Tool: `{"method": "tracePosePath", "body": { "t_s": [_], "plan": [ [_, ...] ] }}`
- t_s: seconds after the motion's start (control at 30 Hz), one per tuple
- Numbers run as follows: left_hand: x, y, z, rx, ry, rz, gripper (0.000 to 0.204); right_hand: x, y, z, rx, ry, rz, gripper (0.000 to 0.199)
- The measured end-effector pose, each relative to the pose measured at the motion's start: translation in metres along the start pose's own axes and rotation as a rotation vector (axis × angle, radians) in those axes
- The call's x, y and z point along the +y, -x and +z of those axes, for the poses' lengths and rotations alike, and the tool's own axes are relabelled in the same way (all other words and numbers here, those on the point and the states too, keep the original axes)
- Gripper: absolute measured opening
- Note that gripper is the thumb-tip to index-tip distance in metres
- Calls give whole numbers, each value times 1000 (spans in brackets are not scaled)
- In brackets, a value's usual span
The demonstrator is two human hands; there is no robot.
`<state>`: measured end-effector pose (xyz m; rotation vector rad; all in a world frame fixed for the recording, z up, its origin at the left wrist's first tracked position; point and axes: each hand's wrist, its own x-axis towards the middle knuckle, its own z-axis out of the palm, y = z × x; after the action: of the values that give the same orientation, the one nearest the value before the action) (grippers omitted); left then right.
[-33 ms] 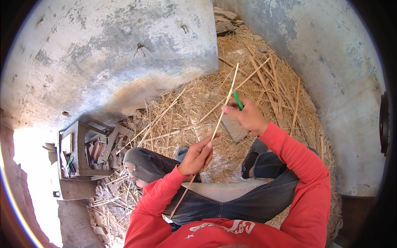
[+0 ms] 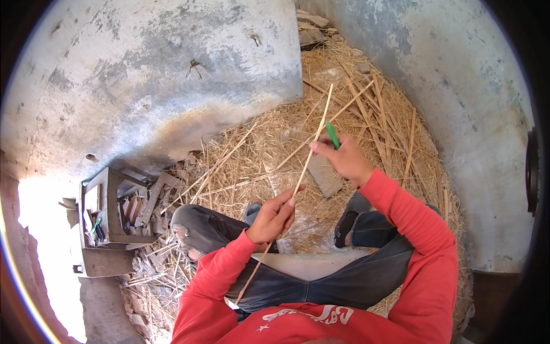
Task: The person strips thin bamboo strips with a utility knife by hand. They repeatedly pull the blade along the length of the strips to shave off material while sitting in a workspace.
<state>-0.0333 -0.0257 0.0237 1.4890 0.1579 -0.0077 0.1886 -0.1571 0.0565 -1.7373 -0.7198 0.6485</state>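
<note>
I sit on a straw-covered floor in a red sweater and dark jeans. My left hand (image 2: 276,215) grips a long thin pale cane stick (image 2: 312,148) near its lower part; the stick slants up to the right and its lower end passes over my lap. My right hand (image 2: 345,159) holds a green-handled tool (image 2: 333,136) against the stick higher up, fingers closed around it. A flat grey stone slab (image 2: 325,175) lies under my right hand.
Loose straw and several cane strips (image 2: 366,109) cover the ground ahead. A wooden box with tools (image 2: 109,221) stands at my left. Grey concrete walls (image 2: 143,74) rise in front and to the right. Black sandals (image 2: 345,223) are on my feet.
</note>
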Motion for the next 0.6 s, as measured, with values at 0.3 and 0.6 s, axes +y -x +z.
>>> {"method": "tracePosePath", "body": {
  "t_s": [0.3, 0.6],
  "plan": [
    [-2, 7, 0, 37, 53, 11, 45, -16, -6, -42, 74, 316, -270, 38],
    [-5, 8, -6, 18, 204, -26, 45, -41, 8, -42, 66, 607, -174, 50]
  ]
}}
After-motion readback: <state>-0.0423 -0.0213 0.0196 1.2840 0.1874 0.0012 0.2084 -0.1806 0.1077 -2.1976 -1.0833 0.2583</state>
